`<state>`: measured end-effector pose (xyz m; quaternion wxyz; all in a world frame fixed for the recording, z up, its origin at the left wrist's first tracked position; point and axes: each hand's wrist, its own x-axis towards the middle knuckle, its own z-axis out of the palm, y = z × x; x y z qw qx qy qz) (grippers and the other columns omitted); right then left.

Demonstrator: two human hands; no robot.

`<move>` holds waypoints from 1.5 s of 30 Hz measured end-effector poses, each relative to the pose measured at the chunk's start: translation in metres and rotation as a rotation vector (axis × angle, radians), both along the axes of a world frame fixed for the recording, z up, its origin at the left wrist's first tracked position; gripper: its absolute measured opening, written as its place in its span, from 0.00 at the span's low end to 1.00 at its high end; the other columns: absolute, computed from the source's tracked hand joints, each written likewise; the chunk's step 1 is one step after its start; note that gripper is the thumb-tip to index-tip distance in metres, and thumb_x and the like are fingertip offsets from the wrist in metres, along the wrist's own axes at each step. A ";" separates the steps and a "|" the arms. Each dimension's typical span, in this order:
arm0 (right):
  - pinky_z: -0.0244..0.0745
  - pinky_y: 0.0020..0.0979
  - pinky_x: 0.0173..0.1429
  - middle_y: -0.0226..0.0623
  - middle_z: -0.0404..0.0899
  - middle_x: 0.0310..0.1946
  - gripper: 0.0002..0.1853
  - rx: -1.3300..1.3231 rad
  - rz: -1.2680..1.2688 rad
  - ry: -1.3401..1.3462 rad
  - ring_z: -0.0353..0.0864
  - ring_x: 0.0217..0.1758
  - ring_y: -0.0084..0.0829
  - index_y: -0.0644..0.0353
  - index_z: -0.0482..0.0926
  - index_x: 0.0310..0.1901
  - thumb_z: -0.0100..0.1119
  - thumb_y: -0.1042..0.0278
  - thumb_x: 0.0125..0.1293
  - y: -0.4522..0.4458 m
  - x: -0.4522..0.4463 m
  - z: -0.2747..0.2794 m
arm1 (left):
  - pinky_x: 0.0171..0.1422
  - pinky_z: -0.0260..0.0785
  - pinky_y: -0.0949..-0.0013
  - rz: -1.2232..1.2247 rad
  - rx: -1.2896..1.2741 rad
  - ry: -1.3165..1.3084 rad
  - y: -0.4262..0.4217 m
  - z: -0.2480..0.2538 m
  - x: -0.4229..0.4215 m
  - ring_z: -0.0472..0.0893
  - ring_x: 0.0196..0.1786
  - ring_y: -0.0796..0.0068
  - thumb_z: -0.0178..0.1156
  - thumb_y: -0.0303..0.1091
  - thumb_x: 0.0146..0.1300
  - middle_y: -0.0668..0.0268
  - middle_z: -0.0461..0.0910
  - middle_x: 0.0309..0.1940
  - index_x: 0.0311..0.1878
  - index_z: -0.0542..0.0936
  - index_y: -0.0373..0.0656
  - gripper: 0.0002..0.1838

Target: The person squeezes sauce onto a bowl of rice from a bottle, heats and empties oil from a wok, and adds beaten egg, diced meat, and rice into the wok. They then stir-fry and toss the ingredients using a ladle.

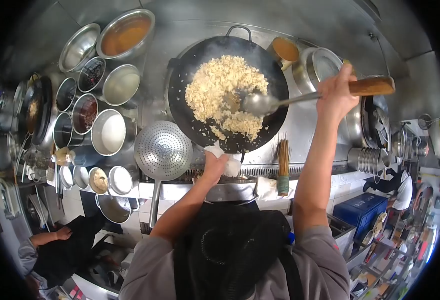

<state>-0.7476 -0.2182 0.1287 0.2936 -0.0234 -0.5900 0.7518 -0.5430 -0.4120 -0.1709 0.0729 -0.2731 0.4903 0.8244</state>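
Note:
A large black wok (180, 75) holds a heap of fried rice (225, 82), with a darker patch near its middle. My right hand (337, 92) is closed around the shaft of a ladle (300, 100), close to its wooden handle. The ladle's bowl rests in the rice, slightly blurred. At the near rim of the wok, my left hand (214, 167) grips a white cloth (230, 166); the handle beneath it is mostly hidden. Left of that hand lies a perforated strainer (163, 150), its long handle pointing toward me.
Metal bowls and pots of seasonings (109, 131) crowd the left side. A bamboo brush (283, 165) and a folded cloth (266, 188) lie at the front edge. An orange-filled container (285, 50) stands beyond the wok. Another person's hand (64, 233) shows at lower left.

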 end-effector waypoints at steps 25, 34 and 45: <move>0.64 0.28 0.25 0.22 0.70 0.17 0.23 0.355 0.345 -0.004 0.67 0.20 0.18 0.56 0.70 0.21 0.71 0.62 0.71 -0.081 0.090 -0.025 | 0.57 0.78 0.57 0.207 0.047 0.178 0.036 0.076 0.036 0.81 0.55 0.60 0.62 0.27 0.67 0.55 0.77 0.57 0.66 0.69 0.35 0.25; 0.57 0.28 0.23 0.26 0.65 0.18 0.19 0.038 0.501 0.043 0.62 0.18 0.18 0.53 0.62 0.28 0.59 0.74 0.77 0.023 0.253 0.017 | 0.65 0.79 0.53 0.172 0.183 -0.010 0.060 0.192 0.123 0.81 0.63 0.58 0.51 0.21 0.70 0.56 0.77 0.61 0.71 0.67 0.40 0.26; 0.70 0.32 0.23 0.39 0.78 0.18 0.17 0.269 0.660 0.377 0.76 0.18 0.28 0.62 0.71 0.22 0.66 0.83 0.68 0.048 0.287 -0.016 | 0.49 0.83 0.55 0.189 0.169 -0.115 0.083 0.204 0.140 0.87 0.43 0.61 0.54 0.30 0.75 0.59 0.84 0.43 0.52 0.77 0.36 0.09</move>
